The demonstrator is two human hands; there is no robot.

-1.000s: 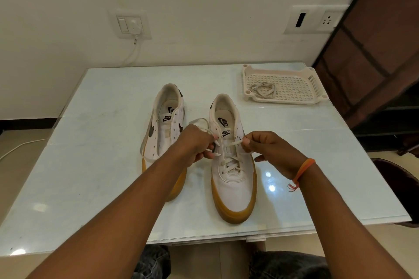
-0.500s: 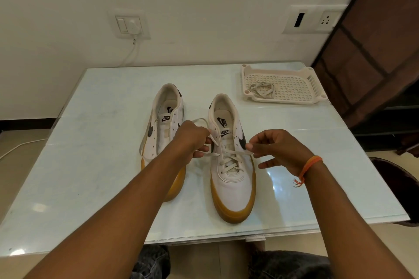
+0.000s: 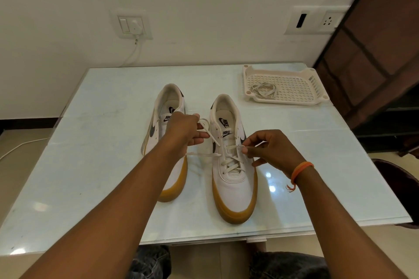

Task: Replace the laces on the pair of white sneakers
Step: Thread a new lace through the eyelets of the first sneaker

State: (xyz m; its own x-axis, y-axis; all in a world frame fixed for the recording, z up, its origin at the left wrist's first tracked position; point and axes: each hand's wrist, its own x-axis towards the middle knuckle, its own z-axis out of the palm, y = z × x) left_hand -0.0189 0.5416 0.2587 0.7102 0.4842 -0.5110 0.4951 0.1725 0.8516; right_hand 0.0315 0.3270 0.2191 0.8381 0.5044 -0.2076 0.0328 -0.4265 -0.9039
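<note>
Two white sneakers with gum soles stand side by side on the table, toes toward me. The right sneaker (image 3: 234, 179) is partly laced with a white lace (image 3: 231, 161). My left hand (image 3: 184, 130) grips one lace end above the gap between the shoes. Beside the right sneaker's outer side, my right hand (image 3: 268, 149) pinches the other lace end. The left sneaker (image 3: 169, 106) has no lace that I can see and is partly hidden by my left forearm.
A pale glass-topped table (image 3: 90, 142) holds everything. A white plastic tray (image 3: 294, 95) at the back right contains a loose lace (image 3: 264, 90). A wall runs behind the table, a dark brown rack (image 3: 374, 52) stands at the right.
My left hand has lifted and drawn its lace end up and back. My right hand has pulled its lace end out to the right.
</note>
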